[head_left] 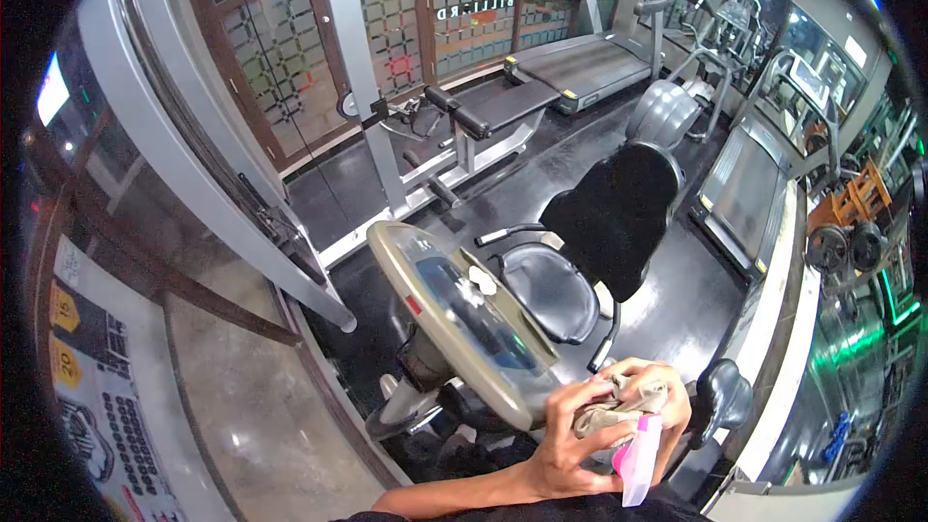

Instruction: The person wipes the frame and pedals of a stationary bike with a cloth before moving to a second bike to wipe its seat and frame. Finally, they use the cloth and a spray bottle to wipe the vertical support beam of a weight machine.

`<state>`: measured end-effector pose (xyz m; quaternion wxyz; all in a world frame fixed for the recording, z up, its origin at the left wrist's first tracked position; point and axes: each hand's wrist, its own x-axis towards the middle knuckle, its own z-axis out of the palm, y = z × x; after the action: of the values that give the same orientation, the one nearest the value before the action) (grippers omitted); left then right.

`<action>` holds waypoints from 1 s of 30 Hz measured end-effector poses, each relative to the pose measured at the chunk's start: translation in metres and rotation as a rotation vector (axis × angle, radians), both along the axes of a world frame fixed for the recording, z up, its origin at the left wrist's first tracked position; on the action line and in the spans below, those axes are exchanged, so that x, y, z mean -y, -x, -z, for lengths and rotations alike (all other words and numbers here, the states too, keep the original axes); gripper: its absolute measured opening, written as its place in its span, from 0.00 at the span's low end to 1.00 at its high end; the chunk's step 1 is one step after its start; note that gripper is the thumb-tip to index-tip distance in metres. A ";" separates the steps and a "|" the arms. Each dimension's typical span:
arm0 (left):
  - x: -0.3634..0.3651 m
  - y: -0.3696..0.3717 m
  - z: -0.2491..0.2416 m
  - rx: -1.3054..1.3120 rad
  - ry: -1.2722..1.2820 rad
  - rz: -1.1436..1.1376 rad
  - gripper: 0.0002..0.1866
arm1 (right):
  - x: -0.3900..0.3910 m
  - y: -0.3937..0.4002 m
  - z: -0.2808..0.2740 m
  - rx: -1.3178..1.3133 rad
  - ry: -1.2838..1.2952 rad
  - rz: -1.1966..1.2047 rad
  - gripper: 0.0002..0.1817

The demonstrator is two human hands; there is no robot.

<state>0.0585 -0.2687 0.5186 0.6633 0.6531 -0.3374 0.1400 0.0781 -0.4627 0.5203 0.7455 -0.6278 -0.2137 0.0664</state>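
Observation:
Close to my body at the lower right, my left hand (564,430) and my right hand (674,398) come together. A crumpled beige cloth (619,408) is bunched between them, with left-hand fingers curled around it. Against my right palm sits a pale spray bottle (638,472) with a pink top. Left fingertips reach its pink part, and my right fingers bend over the cloth. Just beyond my hands stands a tan exercise machine console (416,304) with a glossy dark panel. On that panel lies a small white crumpled patch (480,280).
A black padded seat (551,292) with side handles adjoins the console. Another dark saddle (723,394) stands right of my hands. Farther off are a bench (507,108), a treadmill (580,68) and a second treadmill (742,188). Grey uprights (198,145) rise at the left.

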 end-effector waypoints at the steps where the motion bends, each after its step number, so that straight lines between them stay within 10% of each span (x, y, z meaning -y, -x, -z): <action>1: 0.006 -0.005 0.001 0.023 -0.059 -0.037 0.31 | 0.007 -0.009 -0.006 0.023 -0.004 -0.061 0.30; 9: 0.057 -0.033 0.015 0.060 -0.140 -0.183 0.29 | 0.058 -0.046 0.037 -0.194 -0.042 0.072 0.32; 16: 0.069 -0.052 0.033 -0.071 -0.098 0.028 0.33 | 0.082 -0.099 0.045 -0.562 -0.916 0.708 0.19; 30: 0.112 -0.049 0.092 -0.531 -0.040 -0.064 0.27 | 0.211 -0.103 0.108 -0.585 -1.187 0.871 0.23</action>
<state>0.1074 -0.3811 0.4265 0.7106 0.6904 -0.1338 -0.0220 0.1814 -0.6733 0.4127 0.9406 -0.1097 0.2562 -0.1941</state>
